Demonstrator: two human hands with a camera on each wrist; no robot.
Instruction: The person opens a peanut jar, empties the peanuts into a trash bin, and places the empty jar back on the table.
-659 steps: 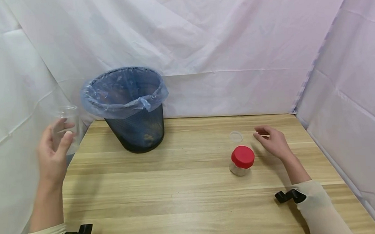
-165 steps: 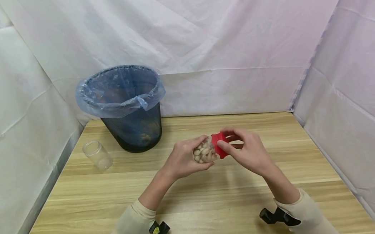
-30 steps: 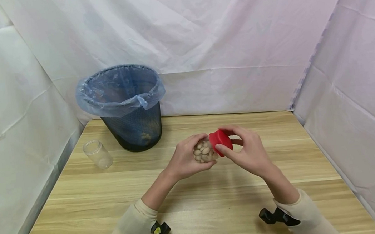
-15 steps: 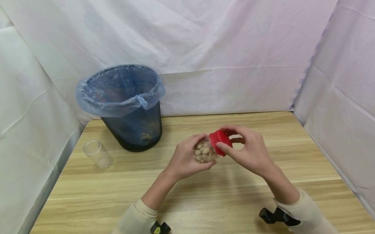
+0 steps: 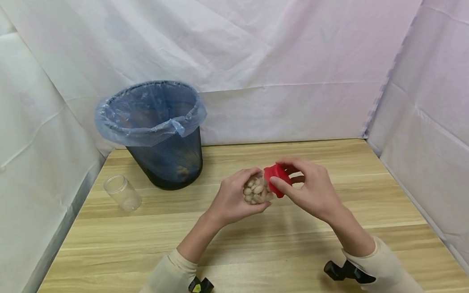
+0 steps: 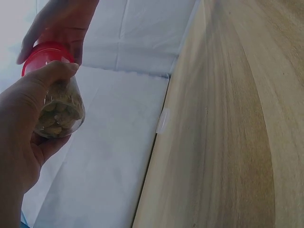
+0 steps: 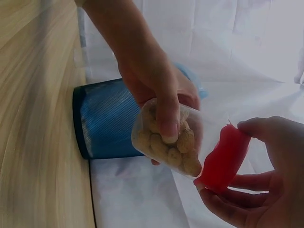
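Observation:
A clear jar of tan nuts is gripped by my left hand, tilted with its mouth towards the right. My right hand pinches a red lid at the jar's mouth. In the right wrist view the lid stands at an angle to the jar, its lower edge close to the rim, with a gap above. In the left wrist view the jar's base faces the camera, the nuts showing through it; the red lid lies beyond the left thumb.
A dark mesh bin lined with a blue bag stands at the back left of the wooden table. An uncapped clear jar leans at the left. In the left wrist view a small clear disc lies near the table's edge.
The lid has shifted slightly right and turned in my right hand over the last second. Earlier, the clear jar was in my left hand and the lidded nut jar stood on the table.

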